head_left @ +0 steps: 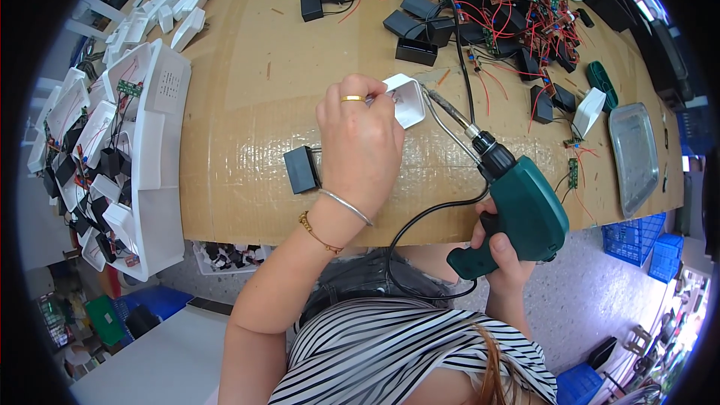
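My left hand [358, 142] rests on the cardboard-covered table [247, 105] and pinches a small white plastic housing [407, 99] with its fingers. A black box part [301, 169] lies just left of that hand, joined to it by thin wires. My right hand [501, 252] grips the handle of a green soldering gun [517, 206]. The gun's metal tip [436, 100] points up-left and meets the right edge of the white housing. Its black cord [420, 219] loops down over the table edge toward my lap.
A long white tray [161, 180] at the left holds white housings with black boxes and small circuit boards. Black boxes with red wires [495, 22] pile up at the far right. A metal dish [634, 154] and a green holder [601, 82] sit right. Blue crates [645, 244] stand on the floor.
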Available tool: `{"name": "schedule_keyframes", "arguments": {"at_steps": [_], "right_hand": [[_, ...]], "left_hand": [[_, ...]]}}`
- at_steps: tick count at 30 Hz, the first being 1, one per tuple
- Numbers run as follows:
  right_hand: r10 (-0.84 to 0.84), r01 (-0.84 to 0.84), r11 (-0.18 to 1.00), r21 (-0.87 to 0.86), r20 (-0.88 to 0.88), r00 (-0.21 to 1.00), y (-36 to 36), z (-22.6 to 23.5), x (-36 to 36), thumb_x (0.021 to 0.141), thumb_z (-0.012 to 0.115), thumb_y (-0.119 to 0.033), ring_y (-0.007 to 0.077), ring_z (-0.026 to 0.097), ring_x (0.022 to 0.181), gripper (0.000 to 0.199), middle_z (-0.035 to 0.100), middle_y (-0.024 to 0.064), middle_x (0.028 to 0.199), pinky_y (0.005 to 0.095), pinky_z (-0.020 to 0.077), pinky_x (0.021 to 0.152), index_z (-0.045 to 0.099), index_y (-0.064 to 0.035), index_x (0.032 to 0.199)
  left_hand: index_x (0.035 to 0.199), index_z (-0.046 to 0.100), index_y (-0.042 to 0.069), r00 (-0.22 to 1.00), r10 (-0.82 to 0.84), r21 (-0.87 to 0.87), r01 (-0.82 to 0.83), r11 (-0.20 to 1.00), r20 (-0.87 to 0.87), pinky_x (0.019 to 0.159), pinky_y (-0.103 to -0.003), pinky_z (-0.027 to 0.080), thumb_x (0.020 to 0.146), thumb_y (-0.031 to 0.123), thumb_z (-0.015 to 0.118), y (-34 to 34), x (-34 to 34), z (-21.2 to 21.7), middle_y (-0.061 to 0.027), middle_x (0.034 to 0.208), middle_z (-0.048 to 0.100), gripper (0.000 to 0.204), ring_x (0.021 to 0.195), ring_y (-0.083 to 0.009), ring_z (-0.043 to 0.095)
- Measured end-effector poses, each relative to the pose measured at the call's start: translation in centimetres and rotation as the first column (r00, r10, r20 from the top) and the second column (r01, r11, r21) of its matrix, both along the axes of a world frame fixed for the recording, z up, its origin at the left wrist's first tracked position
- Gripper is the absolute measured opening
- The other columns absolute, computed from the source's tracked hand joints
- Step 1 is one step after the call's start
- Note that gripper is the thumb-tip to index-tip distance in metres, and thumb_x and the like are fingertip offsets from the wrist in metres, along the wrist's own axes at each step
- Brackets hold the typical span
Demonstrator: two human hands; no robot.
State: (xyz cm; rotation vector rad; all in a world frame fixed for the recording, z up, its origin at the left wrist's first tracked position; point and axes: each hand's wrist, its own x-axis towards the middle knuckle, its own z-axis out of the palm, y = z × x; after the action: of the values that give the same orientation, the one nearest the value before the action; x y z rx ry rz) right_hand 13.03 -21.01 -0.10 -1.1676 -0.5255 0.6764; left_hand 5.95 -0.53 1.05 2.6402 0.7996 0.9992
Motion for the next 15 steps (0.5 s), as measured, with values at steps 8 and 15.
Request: {"name": "schedule_keyframes", "arguments": {"at_steps": [8, 15], "right_hand": [[0.027, -0.027, 1.0, 0.009, -0.005, 1.0, 0.0, 0.1, 0.0, 0.078, 0.064, -0.016, 0.0153, 0.054, 0.067, 0.047, 0.056, 0.015, 0.103, 0.0265, 0.044, 0.061, 0.046, 0.0046, 0.116], [0.032, -0.031, 0.999, 0.012, -0.037, 0.999, -0.1, 0.0, 0.3, 0.078, 0.063, -0.014, 0.0152, 0.054, 0.069, 0.047, 0.055, 0.0151, 0.104, 0.0263, 0.0442, 0.062, 0.046, 0.0041, 0.117]], "left_hand": [[0.081, 0.058, -0.002, 0.999, -0.029, -0.04, 0.03, 0.999, 0.027, 0.077, -0.039, 0.039, 0.065, 0.002, 0.063, 0.0, -0.4, 0.2, -0.012, 0.093, 0.05, 0.018, 0.088, -0.0292, 0.048], [0.086, 0.055, -0.002, 0.991, -0.129, -0.085, 0.131, 0.988, 0.033, 0.08, -0.039, 0.041, 0.067, 0.003, 0.065, -0.2, -1.1, 0.9, -0.0151, 0.101, 0.05, 0.023, 0.094, -0.0312, 0.049]]}}
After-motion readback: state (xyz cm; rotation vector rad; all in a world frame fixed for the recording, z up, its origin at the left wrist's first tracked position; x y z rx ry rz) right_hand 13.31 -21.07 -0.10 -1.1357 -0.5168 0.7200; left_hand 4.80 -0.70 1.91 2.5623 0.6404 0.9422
